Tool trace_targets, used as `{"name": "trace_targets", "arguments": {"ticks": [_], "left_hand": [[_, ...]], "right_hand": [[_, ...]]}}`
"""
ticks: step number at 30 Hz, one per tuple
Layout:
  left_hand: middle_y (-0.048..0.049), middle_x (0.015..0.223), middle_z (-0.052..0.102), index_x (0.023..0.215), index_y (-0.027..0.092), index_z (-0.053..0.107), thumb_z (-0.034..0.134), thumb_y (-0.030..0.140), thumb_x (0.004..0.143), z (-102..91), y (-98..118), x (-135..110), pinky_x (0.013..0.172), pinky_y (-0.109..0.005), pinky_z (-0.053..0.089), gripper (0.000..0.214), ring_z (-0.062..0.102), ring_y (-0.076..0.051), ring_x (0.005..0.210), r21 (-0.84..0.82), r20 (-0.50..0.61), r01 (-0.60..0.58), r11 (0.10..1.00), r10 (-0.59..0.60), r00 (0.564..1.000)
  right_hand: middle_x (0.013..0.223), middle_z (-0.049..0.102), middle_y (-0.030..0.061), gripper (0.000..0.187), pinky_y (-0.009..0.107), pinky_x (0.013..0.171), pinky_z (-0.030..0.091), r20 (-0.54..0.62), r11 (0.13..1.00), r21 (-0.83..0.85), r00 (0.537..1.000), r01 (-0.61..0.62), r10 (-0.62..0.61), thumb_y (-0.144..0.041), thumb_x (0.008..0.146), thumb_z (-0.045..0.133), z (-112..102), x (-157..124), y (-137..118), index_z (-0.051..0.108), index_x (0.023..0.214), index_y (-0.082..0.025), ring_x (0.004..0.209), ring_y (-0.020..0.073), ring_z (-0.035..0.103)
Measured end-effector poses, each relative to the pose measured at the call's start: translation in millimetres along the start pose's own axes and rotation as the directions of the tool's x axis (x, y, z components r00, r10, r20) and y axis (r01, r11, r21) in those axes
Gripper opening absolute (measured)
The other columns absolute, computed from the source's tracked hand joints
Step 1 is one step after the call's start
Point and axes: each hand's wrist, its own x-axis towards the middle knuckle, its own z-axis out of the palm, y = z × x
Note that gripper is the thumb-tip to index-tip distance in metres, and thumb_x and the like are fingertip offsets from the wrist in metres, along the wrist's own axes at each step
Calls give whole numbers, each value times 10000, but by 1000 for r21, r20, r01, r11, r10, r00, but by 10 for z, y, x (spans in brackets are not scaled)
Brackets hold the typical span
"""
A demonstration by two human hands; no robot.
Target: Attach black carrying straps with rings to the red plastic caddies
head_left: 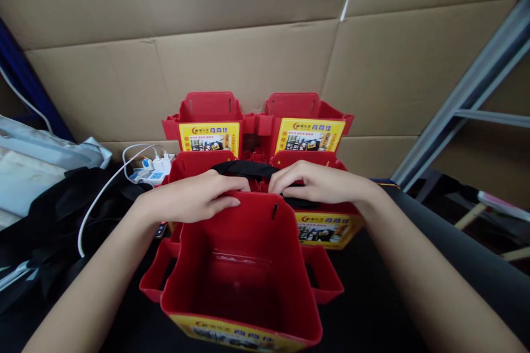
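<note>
Near bin (256, 226), red, sits center on the near side, btwn both forearms, open top up; can't tell if its base rests on the black tabletop (368, 292). Left hand (199, 196) is at its far wall, left part: thumb on the inner face just below the rim, other fingers behind, so clamped on that wall. Right hand (310, 179) is just beyond the rim's right part, fingers curled at the black strap (240, 168); tips partly hidden, can't tell if they're shut tight on it. Strap arcs btwn the hands, on the wall's far side. Slot (274, 211) in the wall's right part, near the right hand's fingers, shows no strap on the inner face.

Yellow label (223, 333) on bin's near face, loop-like side holders left & right. Beyond: two mid bins (199, 162), then two far bins (211, 105), same red w/ yellow labels, in front of cardboard (248, 66). Left: power strip (155, 174) w/ white plugs, cable (99, 198), black cloth (62, 231). Right: metal frame (464, 88).
</note>
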Motion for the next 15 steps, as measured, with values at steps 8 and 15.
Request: {"name": "trace_targets", "arguments": {"ticks": [8,15], "left_hand": [[37,679,514,883,172,495,401,154,866,-14,19,-3,540,-190,312,96,440,-78,569,-21,-7,-19,1000,19,1000],[29,703,530,873,170,491,406,147,859,-16,-3,-9,573,-201,318,89,449,-87,590,9,-14,-44,999,44,999]], "right_hand": [[902,630,49,258,252,757,428,44,1000,-3,999,-17,17,-218,868,430,27,13,-87,674,854,-136,793,126,574],[877,626,56,293,272,734,439,18,996,62,998,-59,58,-388,818,521,1,-12,-92,687,864,-152,783,152,578]]}}
